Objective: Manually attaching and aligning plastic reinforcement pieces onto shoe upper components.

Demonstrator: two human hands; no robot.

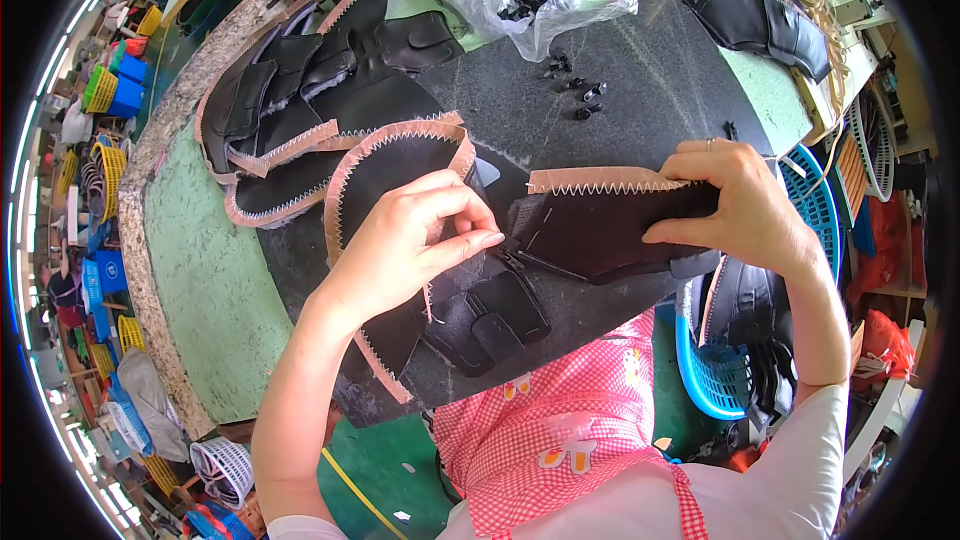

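My right hand (738, 202) is closed on a black leather boot upper (610, 230), thumb below and fingers over its tan, zigzag-stitched top edge. At the other end of that upper, my left hand (425, 225) pinches thumb and forefinger together beside a dark zip edge (512, 258); whatever sits between the fingertips is too small to make out. Another black upper (400, 155) with a tan stitched border lies partly under my left hand. Below it, a black strap piece (490, 325) rests on the dark stone slab (650, 70).
Several small black metal pieces (585, 90) lie on the slab near a clear plastic bag (545, 5). More black uppers (270, 90) are piled at the far left, and others (765, 25) at the far right. A blue basket (715, 380) stands beside my right arm.
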